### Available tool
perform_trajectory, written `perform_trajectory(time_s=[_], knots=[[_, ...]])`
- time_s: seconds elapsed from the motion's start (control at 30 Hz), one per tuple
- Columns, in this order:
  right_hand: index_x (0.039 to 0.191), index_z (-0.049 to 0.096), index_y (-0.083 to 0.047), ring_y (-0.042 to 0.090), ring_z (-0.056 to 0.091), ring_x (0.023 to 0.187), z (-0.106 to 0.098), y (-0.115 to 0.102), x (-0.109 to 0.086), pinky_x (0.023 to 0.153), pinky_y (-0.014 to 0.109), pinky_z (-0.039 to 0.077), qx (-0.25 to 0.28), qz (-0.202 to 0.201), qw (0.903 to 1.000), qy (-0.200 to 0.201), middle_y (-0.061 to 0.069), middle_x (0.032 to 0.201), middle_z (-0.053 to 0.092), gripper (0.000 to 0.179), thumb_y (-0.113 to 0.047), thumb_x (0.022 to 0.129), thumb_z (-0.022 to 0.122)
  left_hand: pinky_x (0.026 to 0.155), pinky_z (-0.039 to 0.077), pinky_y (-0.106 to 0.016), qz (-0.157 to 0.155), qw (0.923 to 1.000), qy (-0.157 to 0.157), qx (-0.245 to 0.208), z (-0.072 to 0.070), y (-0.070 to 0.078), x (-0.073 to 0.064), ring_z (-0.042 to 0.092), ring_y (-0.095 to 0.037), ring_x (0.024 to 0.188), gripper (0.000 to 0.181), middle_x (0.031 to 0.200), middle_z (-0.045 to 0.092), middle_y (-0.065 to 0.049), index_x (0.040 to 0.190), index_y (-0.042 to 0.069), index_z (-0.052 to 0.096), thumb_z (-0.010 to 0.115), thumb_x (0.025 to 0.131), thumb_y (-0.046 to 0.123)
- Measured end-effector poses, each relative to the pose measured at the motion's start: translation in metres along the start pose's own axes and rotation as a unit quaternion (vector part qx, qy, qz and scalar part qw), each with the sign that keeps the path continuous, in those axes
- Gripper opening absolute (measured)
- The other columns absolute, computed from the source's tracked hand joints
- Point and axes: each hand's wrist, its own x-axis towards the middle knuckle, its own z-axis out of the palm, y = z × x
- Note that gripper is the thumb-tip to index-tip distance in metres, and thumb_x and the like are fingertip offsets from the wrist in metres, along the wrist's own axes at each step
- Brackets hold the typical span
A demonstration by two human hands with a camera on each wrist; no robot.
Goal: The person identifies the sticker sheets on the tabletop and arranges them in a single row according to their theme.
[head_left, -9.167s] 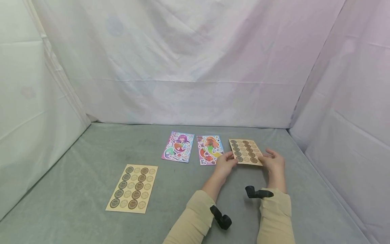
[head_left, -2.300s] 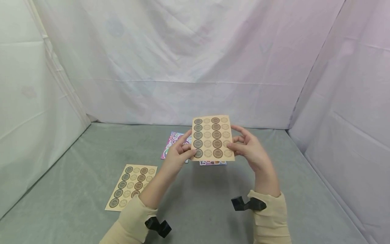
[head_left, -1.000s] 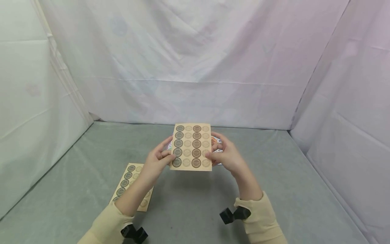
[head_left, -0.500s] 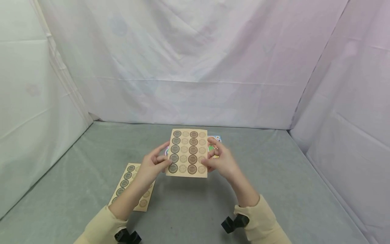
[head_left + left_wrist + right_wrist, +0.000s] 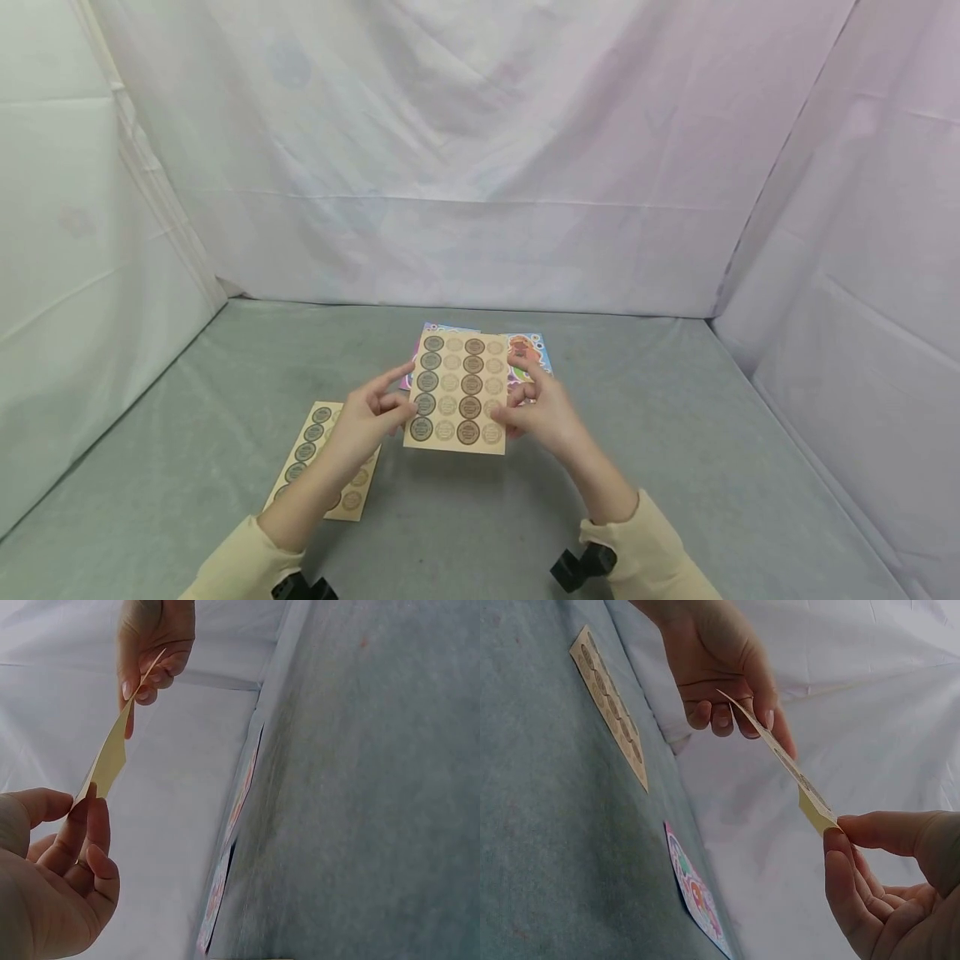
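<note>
A tan sticker sheet [image 5: 459,392] with rows of round labels is held up above the table, tilted toward the head camera. My left hand [image 5: 367,425] pinches its left edge between thumb and fingers, and my right hand [image 5: 546,412] pinches the right edge the same way. Seen edge-on in the left wrist view, the sheet [image 5: 112,754] bends slightly between the two hands. A second tan sticker sheet [image 5: 303,450] lies on the table at the left, partly covered by my left forearm.
Two colourful mermaid sticker sheets lie behind the held one: the left sheet [image 5: 442,326] is mostly hidden, the right sheet [image 5: 531,346] partly. The grey table [image 5: 712,467] meets white cloth walls [image 5: 480,250] at the back and sides.
Both hands picked the tan sheet up from the table's right side and carried it left. Over the last second it has come lower and nearer, uncovering more of the mermaid sheets.
</note>
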Motion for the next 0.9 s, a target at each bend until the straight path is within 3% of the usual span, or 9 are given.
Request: perform_trajectory(time_s=[0.27, 0.6, 0.77, 0.9], knots=[[0.144, 0.038, -0.003, 0.016, 0.055, 0.048, 0.003, 0.006, -0.002, 0.049, 0.031, 0.051, -0.01, -0.003, 0.9999, 0.002, 0.006, 0.061, 0.056, 0.079, 0.01, 0.074, 0.073, 0.063, 0.046, -0.031, -0.006, 0.9999, -0.005, 0.012, -0.001, -0.002, -0.003, 0.053, -0.024, 0.064, 0.06, 0.08, 0.067, -0.009, 0.143, 0.015, 0.045, 0.067, 0.088, 0.006], [0.145, 0.035, -0.003, 0.02, 0.057, 0.05, 0.006, 0.008, -0.006, 0.053, 0.041, 0.055, -0.023, 0.008, 0.9996, -0.01, 0.007, 0.062, 0.059, 0.081, 0.007, 0.074, 0.075, 0.083, 0.043, -0.035, -0.05, 0.9984, -0.001, 0.027, 0.0, -0.005, -0.007, 0.058, -0.023, 0.074, 0.06, 0.079, 0.069, -0.008, 0.141, 0.015, 0.046, 0.068, 0.085, 0.007], [0.144, 0.035, -0.003, 0.024, 0.058, 0.052, 0.006, 0.013, -0.005, 0.055, 0.044, 0.055, -0.033, 0.01, 0.9994, -0.009, 0.007, 0.063, 0.059, 0.082, 0.006, 0.074, 0.076, 0.081, 0.043, -0.034, -0.06, 0.9978, -0.001, 0.028, 0.0, -0.008, -0.007, 0.056, -0.023, 0.076, 0.061, 0.08, 0.069, -0.009, 0.142, 0.015, 0.046, 0.068, 0.085, 0.007], [0.144, 0.035, -0.002, 0.023, 0.058, 0.051, 0.007, 0.017, -0.005, 0.054, 0.04, 0.054, -0.04, 0.009, 0.9991, -0.013, 0.007, 0.063, 0.058, 0.082, 0.006, 0.074, 0.076, 0.08, 0.044, -0.034, -0.064, 0.9976, -0.003, 0.027, 0.0, -0.01, -0.008, 0.057, -0.023, 0.076, 0.062, 0.08, 0.069, -0.009, 0.142, 0.016, 0.046, 0.067, 0.085, 0.007]])
